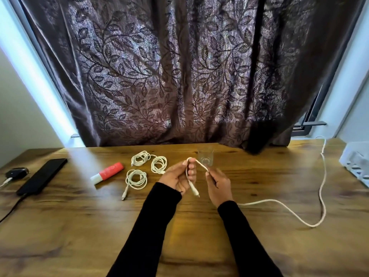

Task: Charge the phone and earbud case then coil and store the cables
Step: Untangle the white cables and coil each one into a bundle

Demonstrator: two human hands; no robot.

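Note:
My left hand [177, 176] grips a white cable [285, 208] near its plug end, which hangs down below the fingers. My right hand [217, 183] pinches the same cable a short way along, forming a small loop between the hands. The rest of that cable trails right across the wooden table [79, 226] and up toward the back right. Three coiled white cables [136, 179] lie left of my hands. A black phone [43, 175] lies at far left with a dark cable at its near end. Beside it sits a dark earbud case [17, 172] with a white cable plugged in.
A red and white tube [107, 172] lies between the phone and the coils. A clear glass [205, 156] stands just behind my hands. A white basket [355, 162] sits at the right edge. A patterned curtain [179, 76] hangs behind the table.

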